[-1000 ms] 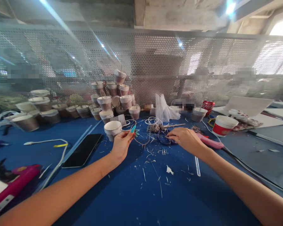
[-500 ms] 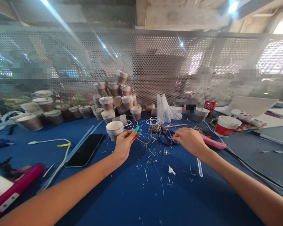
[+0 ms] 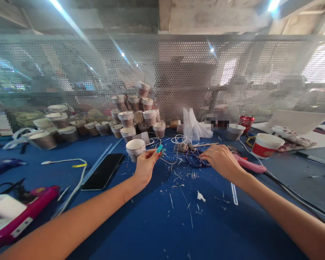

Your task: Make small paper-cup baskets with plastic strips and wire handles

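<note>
My left hand [image 3: 144, 167] is closed in a pinch on a thin brown twine [image 3: 170, 162], just in front of a small wrapped cup [image 3: 135, 147]. The twine curves right from my fingertips toward a small ball of it [image 3: 182, 147]. My right hand [image 3: 219, 159] is closed, its fingertips at the handle loops of dark blue scissors [image 3: 193, 159] lying on the table. The scissors' blades point away among the twine and are partly hidden. Coils of white cord [image 3: 180, 139] lie behind.
Stacked wrapped cups [image 3: 126, 119] stand at the back. A phone [image 3: 103, 171] and a pink power strip [image 3: 24, 213] lie left. At right are a pink glue gun [image 3: 250, 164], a red-and-white paper cup [image 3: 265, 148] and a soda can [image 3: 246, 122]. Scraps [image 3: 201, 196] litter the blue table.
The view has turned slightly left, so everything sits a little further right. My hands keep nearly the same places relative to the twine and scissors.
</note>
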### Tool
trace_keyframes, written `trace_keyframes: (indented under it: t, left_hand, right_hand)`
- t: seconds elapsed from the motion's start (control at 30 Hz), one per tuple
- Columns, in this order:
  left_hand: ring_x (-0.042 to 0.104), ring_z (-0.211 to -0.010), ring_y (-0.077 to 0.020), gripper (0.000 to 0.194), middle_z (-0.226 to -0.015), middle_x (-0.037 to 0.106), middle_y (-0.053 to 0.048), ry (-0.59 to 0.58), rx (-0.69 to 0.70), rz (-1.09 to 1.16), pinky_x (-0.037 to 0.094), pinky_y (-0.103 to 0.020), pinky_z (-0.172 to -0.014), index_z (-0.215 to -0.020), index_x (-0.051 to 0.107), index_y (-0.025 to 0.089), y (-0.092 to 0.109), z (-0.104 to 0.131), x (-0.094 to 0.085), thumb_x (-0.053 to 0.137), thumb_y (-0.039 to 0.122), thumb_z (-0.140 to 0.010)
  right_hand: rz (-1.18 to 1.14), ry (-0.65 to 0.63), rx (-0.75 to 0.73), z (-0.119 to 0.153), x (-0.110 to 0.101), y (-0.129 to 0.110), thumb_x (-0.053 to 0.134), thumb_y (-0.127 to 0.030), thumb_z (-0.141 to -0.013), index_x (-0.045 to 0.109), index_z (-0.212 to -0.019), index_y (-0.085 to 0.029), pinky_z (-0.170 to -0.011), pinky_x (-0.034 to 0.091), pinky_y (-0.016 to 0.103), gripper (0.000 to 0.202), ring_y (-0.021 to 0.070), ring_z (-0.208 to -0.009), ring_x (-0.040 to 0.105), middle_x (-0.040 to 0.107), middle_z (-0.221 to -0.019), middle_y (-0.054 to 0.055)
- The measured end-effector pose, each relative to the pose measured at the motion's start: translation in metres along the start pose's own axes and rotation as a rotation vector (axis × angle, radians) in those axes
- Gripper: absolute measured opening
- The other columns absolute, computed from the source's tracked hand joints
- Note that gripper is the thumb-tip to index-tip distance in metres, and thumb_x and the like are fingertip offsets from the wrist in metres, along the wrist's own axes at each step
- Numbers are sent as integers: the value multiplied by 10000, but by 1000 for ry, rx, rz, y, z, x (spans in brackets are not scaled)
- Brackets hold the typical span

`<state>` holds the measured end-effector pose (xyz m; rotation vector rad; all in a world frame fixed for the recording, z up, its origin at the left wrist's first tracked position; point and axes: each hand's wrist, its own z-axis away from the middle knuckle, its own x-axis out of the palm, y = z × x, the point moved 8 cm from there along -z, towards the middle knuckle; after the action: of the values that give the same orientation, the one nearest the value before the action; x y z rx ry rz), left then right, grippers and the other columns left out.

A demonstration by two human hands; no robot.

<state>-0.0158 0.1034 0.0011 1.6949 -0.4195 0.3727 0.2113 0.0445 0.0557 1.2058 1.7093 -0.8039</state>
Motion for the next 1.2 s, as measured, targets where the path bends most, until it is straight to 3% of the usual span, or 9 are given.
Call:
trace_keyframes:
  t: [0.23,0.47,0.73,1.0,1.2]
  left_hand:
    - [597,-616,-82,157,-641,662,-16,9,-26,-6,488,-199,-676,-661,674,115,0,2,1,747,201,-551]
    - [594,-616,-78,174,-629,657,-11,-8,-46,-30,481,-193,-680,-667,673,112,-1,3,3,748,215,-549]
    - [595,-636,-74,179,-637,659,-3,-7,-26,-26,480,-188,-693,-677,674,122,-1,2,1,752,221,-549]
    - [594,-630,-89,178,-640,662,-16,-20,-43,-46,479,-223,-705,-683,679,119,-1,4,4,749,215,-551]
    - [590,-626,-79,184,-627,656,-1,4,-33,-50,472,-214,-700,-661,666,128,-1,2,0,751,242,-544]
  right_hand:
    - [20,21,75,1,-4,0,533,-215,-776,645,-632,-200,-718,344,299,183,171,-727,579,667,-698,9]
    - [3,94,38,2,-5,-4,562,-246,-767,573,-591,-177,-659,339,276,189,174,-736,555,634,-667,18]
    - [-8,-73,42,2,1,0,489,-197,-800,669,-726,-209,-657,364,268,196,167,-733,597,684,-766,7]
    - [12,50,72,4,-6,-5,584,-273,-746,533,-565,-183,-564,340,245,208,143,-602,552,615,-618,9]
    - [-69,-21,57,3,-5,-4,504,-223,-785,625,-717,-202,-631,388,244,140,156,-734,598,666,-782,13]
